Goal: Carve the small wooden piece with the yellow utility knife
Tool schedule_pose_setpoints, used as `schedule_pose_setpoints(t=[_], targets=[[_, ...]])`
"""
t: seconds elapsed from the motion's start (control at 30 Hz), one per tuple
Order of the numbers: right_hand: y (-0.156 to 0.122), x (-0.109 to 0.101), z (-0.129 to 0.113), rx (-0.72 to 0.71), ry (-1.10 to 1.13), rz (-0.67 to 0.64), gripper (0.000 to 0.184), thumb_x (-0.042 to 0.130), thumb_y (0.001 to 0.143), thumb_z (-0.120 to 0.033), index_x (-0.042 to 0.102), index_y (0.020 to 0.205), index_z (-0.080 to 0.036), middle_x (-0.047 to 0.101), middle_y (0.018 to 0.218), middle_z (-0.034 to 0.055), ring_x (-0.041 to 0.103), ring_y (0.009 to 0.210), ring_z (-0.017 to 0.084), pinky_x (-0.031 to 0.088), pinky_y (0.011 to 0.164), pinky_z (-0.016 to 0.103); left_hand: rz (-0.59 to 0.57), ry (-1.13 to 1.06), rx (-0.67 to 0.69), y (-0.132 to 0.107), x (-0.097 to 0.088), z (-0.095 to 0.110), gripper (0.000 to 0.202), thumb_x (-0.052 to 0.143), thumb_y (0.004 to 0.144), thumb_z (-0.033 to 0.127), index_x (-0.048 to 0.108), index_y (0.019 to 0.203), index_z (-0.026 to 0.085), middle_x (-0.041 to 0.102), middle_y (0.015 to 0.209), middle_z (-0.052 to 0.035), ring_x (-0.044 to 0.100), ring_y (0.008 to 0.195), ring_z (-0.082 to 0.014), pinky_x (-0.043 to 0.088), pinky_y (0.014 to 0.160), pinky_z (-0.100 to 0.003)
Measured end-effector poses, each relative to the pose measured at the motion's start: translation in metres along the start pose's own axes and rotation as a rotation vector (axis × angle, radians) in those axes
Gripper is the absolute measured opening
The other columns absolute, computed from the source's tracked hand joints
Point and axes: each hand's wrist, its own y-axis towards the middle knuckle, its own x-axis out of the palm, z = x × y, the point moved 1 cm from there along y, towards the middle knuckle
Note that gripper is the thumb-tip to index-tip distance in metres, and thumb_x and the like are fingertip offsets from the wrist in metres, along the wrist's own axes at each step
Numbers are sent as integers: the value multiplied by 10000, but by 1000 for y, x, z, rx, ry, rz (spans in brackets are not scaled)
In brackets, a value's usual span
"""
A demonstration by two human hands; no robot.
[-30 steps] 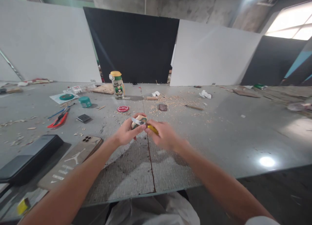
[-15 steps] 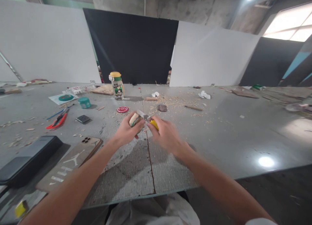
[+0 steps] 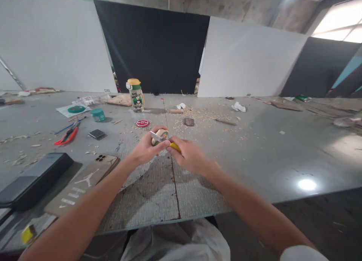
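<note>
My left hand (image 3: 145, 150) is closed around a small rounded piece of pale wood (image 3: 162, 133), held above the grey table (image 3: 268, 151). My right hand (image 3: 189, 155) grips a knife with a yellow handle (image 3: 175, 147). Its short metal blade (image 3: 156, 136) lies across the wood, pointing left. The two hands touch each other over the table's middle seam.
A phone in a tan case (image 3: 85, 182) and a black box (image 3: 31, 182) lie at my left. Farther off are red cutters (image 3: 67, 136), a teal jar (image 3: 98, 115), a red disc (image 3: 142, 123), a drink bottle (image 3: 135, 94) and wood shavings (image 3: 203, 118). Boards stand behind.
The blade swung out to the right of the wood half a second ago and is now back across it, pointing left. Both hands stayed in place over the seam.
</note>
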Motion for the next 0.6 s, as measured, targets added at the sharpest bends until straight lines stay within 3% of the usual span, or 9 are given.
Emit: schedule_pose_setpoints(t=[0.23,0.43,0.6], targets=[[-2,-1,-2,35,-92,7,285,381,996,-459,530,989,-216,663,823,28,560,661,158,279,592,279,-23,155,14,4,-3,-4,565,593,852,550,504,1288,202,642,963,-44,610,728,-151,496,534,-219],[-3,1,-8,76,-171,62,263,374,1006,-430,526,1031,-217,697,947,45,616,714,179,270,582,287,73,253,50,3,-3,1,527,622,818,535,564,1227,208,655,935,-44,610,686,-158,485,513,-225],[-4,-3,-11,149,-183,126,232,393,1003,-394,528,1039,-209,696,965,62,619,712,188,279,579,293,205,194,-55,3,0,10,554,636,783,584,575,1182,204,635,932,-45,599,651,-144,494,463,-210]])
